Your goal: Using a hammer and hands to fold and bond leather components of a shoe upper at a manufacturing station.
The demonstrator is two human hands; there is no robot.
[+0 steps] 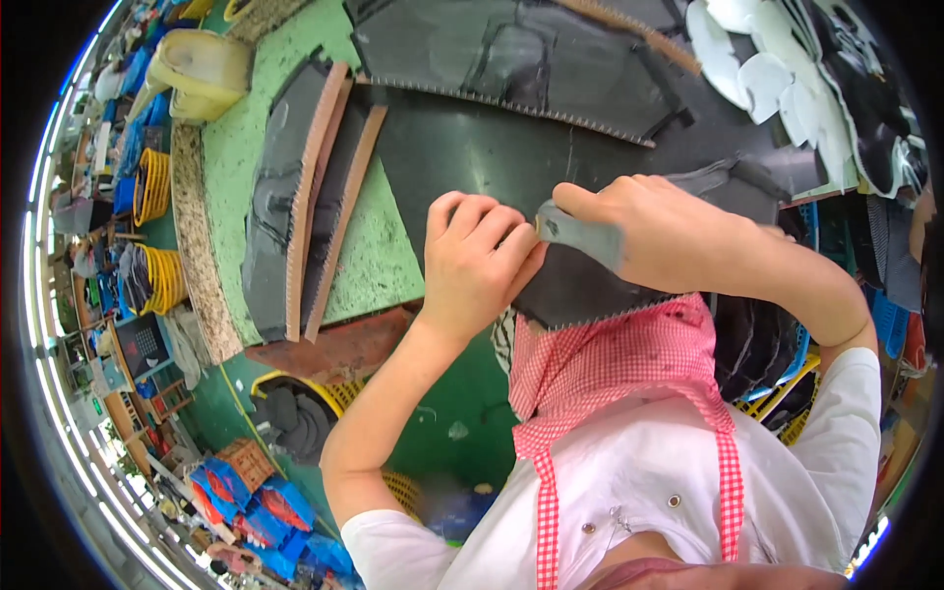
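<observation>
My right hand [654, 226] is closed round a grey-blue, flat-sided hand tool [582, 236] whose narrow end points left. My left hand [480, 246] has its fingers bent and pressed together at that narrow end, on a black panel [585, 285] with a zigzag-cut edge. The panel lies at the table's near side, its lower edge against my red checked apron [619, 344]. What my left fingertips pinch is mostly hidden beneath them. A dark sheet [462, 147] spreads under and beyond both hands.
Stacked black panels [280, 206] with brown zigzag edges lie on the green tabletop [393, 256] at left. Another large panel [521, 59] lies at the far side. White cut pieces [767, 79] are heaped at far right. A yellowish plastic container [202, 74] stands far left.
</observation>
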